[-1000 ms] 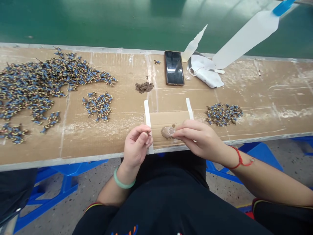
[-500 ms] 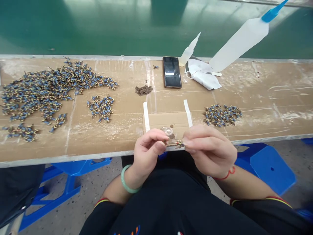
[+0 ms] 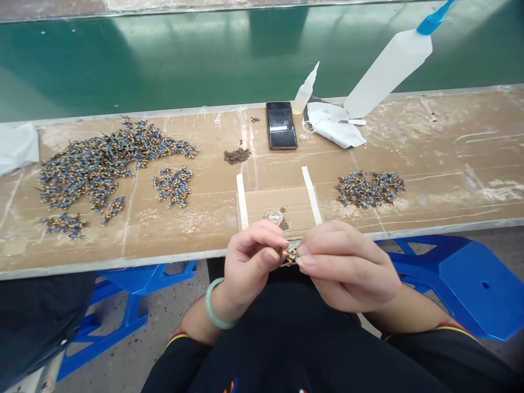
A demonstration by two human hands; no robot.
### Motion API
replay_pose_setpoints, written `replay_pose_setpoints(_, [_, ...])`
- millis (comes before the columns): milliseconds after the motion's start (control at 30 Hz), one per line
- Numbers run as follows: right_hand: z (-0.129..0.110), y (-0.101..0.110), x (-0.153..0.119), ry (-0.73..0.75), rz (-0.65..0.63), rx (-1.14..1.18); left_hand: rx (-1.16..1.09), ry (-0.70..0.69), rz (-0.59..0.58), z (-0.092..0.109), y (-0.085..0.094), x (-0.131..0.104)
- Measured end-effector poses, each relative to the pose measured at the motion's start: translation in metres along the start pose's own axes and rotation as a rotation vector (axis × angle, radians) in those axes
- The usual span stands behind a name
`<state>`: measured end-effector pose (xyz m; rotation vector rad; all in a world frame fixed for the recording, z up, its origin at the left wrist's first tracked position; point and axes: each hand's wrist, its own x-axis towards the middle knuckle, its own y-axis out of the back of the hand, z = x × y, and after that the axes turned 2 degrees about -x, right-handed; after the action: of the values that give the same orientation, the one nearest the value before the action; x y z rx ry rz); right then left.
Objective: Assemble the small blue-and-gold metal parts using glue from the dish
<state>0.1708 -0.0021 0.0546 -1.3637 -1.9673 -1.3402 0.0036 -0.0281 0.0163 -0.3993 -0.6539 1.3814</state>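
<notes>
Cardboard tabletop [image 3: 208, 213]: two hands [image 3: 250, 262] [image 3: 347, 267], one yellowish piece [image 3: 290, 254] (two white strips [image 3: 242, 202] [image 3: 311, 195] beyond)

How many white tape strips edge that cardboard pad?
2: along the brown cardboard pad, one white tape strip at left, another at right; its near edge is partly hidden.

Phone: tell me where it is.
In the head view, the phone lies at upper centre, just left of the small bottle and right of the brown pile.

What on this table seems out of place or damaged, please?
One small blue-and-yellow piece lies alone beside the phone, apart from the large pile of similar pieces. The cardboard also looks worn, with whitish marks.
</notes>
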Motion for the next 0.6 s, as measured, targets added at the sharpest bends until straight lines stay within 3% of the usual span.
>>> replay_pose_setpoints(600, [-0.0015,0.0017,0.0,-0.003,-0.023,-0.012,0.198,-0.1,0.03,0.0086,0.0049,-0.0015])
